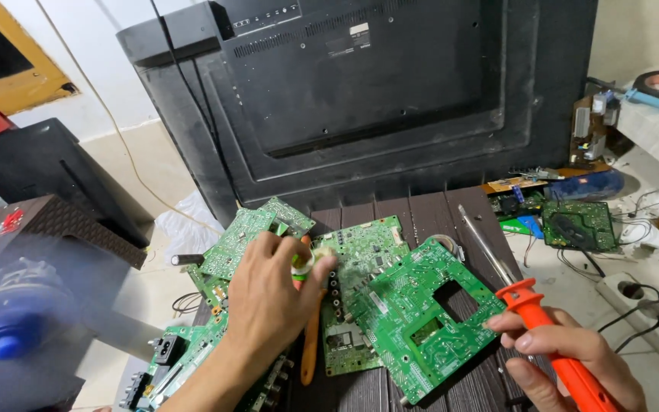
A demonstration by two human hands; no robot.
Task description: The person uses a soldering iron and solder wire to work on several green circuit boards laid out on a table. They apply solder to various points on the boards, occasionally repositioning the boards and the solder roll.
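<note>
Clearly seen: two hands over a dark slatted table (421,210). Left hand (268,301), fingers closed, pinching a small solder spool (304,262) above several green circuit boards (421,317), at least five counted on the table. Right hand (566,358), fingers wrapped around one orange soldering iron (551,336), beside the nearest board. Behind, one black television back (375,99).

Circuit boards (413,320) on slatted table (429,210)
</note>
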